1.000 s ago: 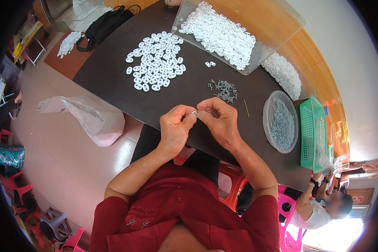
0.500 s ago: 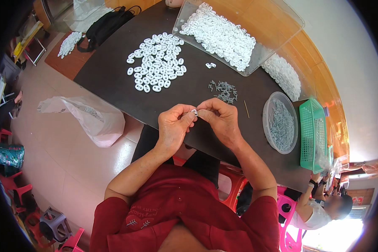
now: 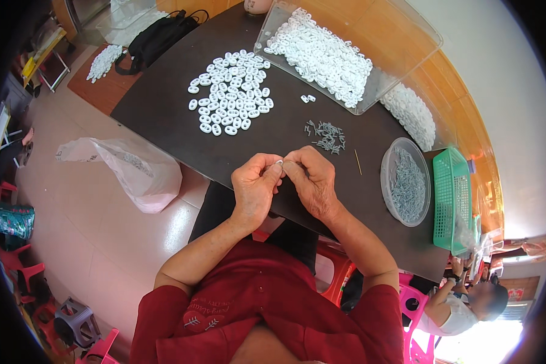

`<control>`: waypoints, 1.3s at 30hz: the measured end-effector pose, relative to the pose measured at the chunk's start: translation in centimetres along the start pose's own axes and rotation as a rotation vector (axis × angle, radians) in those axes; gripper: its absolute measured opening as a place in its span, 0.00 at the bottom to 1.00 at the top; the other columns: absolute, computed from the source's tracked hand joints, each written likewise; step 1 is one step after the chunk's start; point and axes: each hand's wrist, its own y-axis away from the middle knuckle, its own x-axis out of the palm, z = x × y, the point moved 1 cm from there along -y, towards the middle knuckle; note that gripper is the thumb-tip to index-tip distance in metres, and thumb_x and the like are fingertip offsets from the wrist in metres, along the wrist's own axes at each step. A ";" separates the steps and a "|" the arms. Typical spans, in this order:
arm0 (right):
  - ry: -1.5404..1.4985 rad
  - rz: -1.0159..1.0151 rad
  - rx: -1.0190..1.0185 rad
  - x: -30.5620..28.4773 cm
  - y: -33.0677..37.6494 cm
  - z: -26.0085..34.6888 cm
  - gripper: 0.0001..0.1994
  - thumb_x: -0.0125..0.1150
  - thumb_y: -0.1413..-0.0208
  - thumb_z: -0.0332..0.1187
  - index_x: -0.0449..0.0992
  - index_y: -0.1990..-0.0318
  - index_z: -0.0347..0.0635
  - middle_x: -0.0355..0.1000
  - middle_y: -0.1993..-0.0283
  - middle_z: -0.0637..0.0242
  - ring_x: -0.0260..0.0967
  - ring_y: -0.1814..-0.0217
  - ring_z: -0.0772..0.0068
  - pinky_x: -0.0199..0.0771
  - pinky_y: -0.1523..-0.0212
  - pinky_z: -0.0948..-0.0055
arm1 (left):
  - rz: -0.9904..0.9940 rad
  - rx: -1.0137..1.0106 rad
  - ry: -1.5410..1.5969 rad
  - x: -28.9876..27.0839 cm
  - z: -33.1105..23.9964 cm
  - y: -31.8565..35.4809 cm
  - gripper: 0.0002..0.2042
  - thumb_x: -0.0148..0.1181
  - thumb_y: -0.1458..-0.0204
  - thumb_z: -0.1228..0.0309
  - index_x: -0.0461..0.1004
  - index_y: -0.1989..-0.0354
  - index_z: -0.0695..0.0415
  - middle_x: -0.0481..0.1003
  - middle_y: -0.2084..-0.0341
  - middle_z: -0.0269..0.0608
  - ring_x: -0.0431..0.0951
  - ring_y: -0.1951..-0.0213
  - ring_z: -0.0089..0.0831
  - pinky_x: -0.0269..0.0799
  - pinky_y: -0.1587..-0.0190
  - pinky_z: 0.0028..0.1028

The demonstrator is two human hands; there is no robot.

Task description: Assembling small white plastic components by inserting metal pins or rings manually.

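Observation:
Over the table's near edge my two hands meet, fingertips touching. My left hand is closed in a pinch on a small white oval plastic piece, mostly covered by the fingers. Thumb and fingers of my right hand press together against that piece; whatever they hold is hidden. Beyond the right hand lies a small heap of grey screw-like pins. White two-holed oval pieces are spread out farther left, and two similar small pieces lie apart from them.
A clear bin of white pieces stands at the back. On the right are a round tub of grey pins, a green basket and a thin yellowish stick. A white bag stands left; a person sits at right.
My right hand has turned slightly and shifted a little left, its fingers now covering more of the white piece. The left hand keeps its pinch. The whole view has shifted slightly.

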 end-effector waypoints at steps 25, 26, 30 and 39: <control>0.609 -0.064 -0.351 3.2 -9.6 -4.3 0.06 0.58 0.61 0.24 0.76 0.72 0.43 0.64 0.77 0.60 0.63 0.71 0.57 0.63 0.73 0.62 | 0.064 0.000 0.211 -1.7 -0.2 -0.3 0.08 0.54 0.45 0.76 0.72 0.60 0.65 0.74 0.72 0.36 0.70 0.74 0.16 0.67 0.70 0.16; 0.609 -0.064 -0.352 3.5 -9.7 -4.4 0.06 0.58 0.61 0.24 0.76 0.72 0.43 0.64 0.77 0.60 0.63 0.71 0.57 0.63 0.73 0.62 | 0.066 -0.005 0.219 -1.7 -0.1 -0.4 0.08 0.54 0.45 0.75 0.72 0.60 0.65 0.74 0.72 0.36 0.70 0.73 0.16 0.67 0.70 0.15; 0.633 -0.021 -0.355 3.5 -9.4 -4.3 0.05 0.60 0.62 0.25 0.73 0.74 0.44 0.64 0.75 0.62 0.63 0.70 0.59 0.64 0.72 0.63 | 0.042 0.013 0.221 -1.6 -0.2 -0.5 0.07 0.54 0.46 0.76 0.72 0.62 0.67 0.74 0.73 0.40 0.71 0.74 0.20 0.68 0.71 0.18; 0.549 0.098 -0.265 2.5 -8.2 -3.6 0.07 0.62 0.61 0.25 0.72 0.71 0.43 0.65 0.73 0.62 0.64 0.67 0.57 0.65 0.68 0.61 | 0.085 0.030 0.209 -1.8 -0.2 -0.5 0.08 0.54 0.45 0.75 0.72 0.59 0.65 0.74 0.72 0.36 0.71 0.72 0.16 0.67 0.70 0.16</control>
